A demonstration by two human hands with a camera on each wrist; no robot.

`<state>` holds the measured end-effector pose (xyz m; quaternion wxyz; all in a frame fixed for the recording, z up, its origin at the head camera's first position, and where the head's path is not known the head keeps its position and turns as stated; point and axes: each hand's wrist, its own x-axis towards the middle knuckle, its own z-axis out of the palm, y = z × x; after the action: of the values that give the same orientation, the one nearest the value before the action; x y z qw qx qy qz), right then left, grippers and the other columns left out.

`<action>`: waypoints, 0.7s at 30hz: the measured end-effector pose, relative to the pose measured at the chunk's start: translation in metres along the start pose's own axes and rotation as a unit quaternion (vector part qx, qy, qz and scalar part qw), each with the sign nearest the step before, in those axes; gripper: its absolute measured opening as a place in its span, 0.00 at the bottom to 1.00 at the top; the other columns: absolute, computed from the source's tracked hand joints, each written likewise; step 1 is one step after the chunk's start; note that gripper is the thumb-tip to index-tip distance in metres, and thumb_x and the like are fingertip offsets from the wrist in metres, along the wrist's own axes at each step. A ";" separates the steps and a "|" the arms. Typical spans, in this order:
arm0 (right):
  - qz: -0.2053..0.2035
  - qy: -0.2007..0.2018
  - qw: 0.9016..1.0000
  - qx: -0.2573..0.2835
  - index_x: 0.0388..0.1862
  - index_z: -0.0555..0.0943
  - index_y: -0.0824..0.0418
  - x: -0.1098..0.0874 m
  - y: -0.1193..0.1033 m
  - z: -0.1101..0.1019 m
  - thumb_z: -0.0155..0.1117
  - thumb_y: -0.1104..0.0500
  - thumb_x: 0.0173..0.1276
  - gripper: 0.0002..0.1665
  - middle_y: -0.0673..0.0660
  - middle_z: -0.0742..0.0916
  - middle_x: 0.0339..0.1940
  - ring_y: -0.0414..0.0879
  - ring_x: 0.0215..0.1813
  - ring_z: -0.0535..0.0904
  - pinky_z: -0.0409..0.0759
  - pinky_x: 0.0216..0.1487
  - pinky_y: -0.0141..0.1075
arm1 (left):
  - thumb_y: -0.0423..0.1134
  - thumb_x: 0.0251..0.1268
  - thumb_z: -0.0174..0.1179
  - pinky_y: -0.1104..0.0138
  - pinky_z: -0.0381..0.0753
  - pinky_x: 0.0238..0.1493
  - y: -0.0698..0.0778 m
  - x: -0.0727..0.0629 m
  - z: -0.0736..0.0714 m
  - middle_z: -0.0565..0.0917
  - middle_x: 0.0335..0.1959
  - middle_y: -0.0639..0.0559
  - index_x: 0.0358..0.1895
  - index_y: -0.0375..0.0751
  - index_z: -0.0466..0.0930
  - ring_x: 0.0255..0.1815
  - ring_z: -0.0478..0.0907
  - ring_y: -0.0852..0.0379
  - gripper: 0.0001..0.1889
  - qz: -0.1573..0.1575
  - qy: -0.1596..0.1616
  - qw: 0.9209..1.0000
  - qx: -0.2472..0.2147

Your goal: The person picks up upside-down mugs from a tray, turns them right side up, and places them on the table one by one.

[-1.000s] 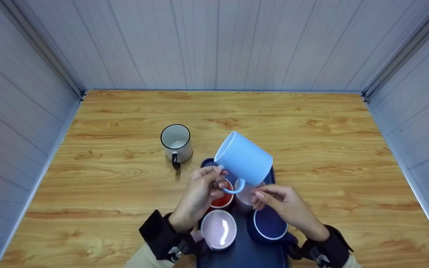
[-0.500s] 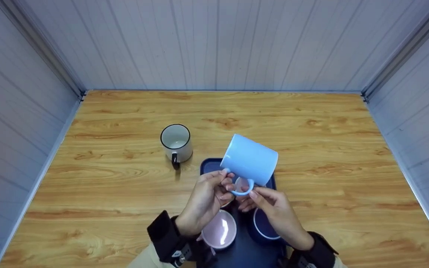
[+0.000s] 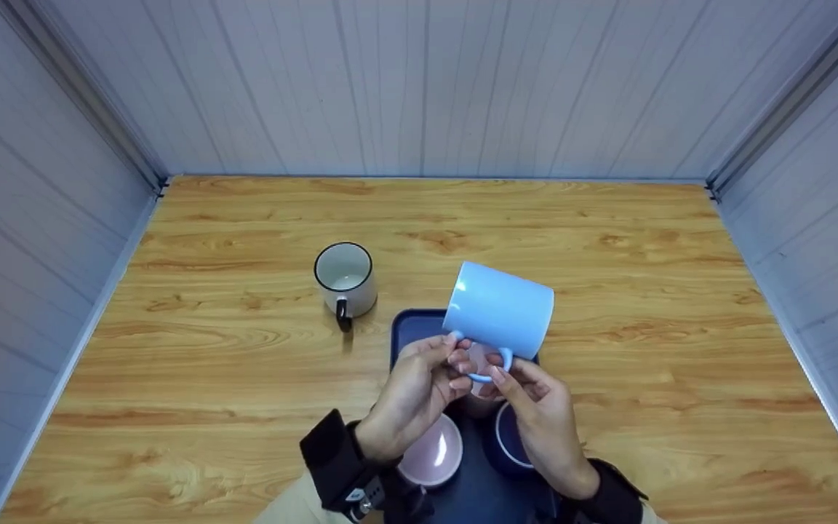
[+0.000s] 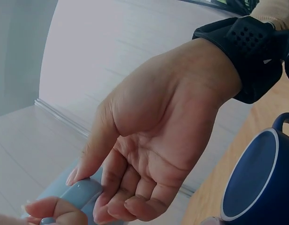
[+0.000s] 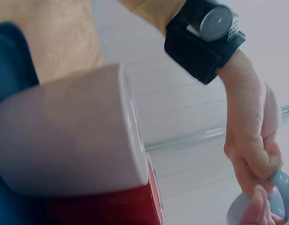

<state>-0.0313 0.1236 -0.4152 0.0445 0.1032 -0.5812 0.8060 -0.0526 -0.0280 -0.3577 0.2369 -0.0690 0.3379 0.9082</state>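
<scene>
A light blue mug [image 3: 503,309] hangs tilted on its side above the tray, its handle towards me. My left hand [image 3: 419,386] pinches one end of the handle between thumb and fingers. At the handle's other end, my right hand [image 3: 546,415] pinches with thumb and forefinger. In the left wrist view the thumb of the left hand [image 4: 153,126] presses on the blue handle [image 4: 81,192]. The right wrist view has the right hand [image 5: 249,126] gripping the handle at the lower right. The mug's inside is hidden.
Below the hands lies a navy tray [image 3: 415,324] with a pink mug [image 3: 433,455], a navy mug [image 3: 510,437], a pale pinkish mug [image 5: 64,136] and a red mug [image 5: 111,208]. A white mug with black rim and handle [image 3: 353,295] stands left of the tray.
The right hand has come in from beside the blue mug and taken hold of its handle. The mug and left hand have shifted right, and the mug's opening has turned out of sight.
</scene>
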 end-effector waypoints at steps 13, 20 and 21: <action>0.009 0.006 0.995 0.102 0.50 0.72 0.77 0.000 0.044 -0.034 0.56 0.70 0.65 0.16 0.65 0.81 0.42 0.48 0.36 0.80 0.79 0.38 0.37 | 0.32 0.73 0.37 0.73 0.68 0.29 -0.005 0.002 0.000 0.68 0.26 0.51 0.38 0.28 0.68 0.27 0.68 0.60 0.11 0.011 0.012 0.999 0.051; -0.012 -0.003 0.993 0.114 0.47 0.70 0.83 0.002 0.030 -0.029 0.53 0.75 0.63 0.14 0.67 0.82 0.36 0.50 0.33 0.81 0.80 0.34 0.38 | 0.32 0.72 0.41 0.73 0.70 0.31 -0.004 0.001 0.000 0.72 0.27 0.51 0.41 0.26 0.70 0.27 0.70 0.62 0.11 0.012 0.021 0.994 0.110; -0.010 0.007 0.995 0.101 0.48 0.70 0.84 0.002 0.033 -0.031 0.53 0.75 0.63 0.15 0.67 0.82 0.36 0.50 0.33 0.81 0.80 0.34 0.39 | 0.32 0.72 0.41 0.72 0.71 0.31 -0.003 0.001 -0.001 0.72 0.27 0.51 0.42 0.26 0.70 0.27 0.70 0.61 0.11 0.012 0.024 0.993 0.117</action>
<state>-0.0430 0.1423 -0.4545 0.0462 0.1077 -0.4950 0.8609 -0.0519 -0.0257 -0.3605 0.2248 -0.0585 0.4482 0.8632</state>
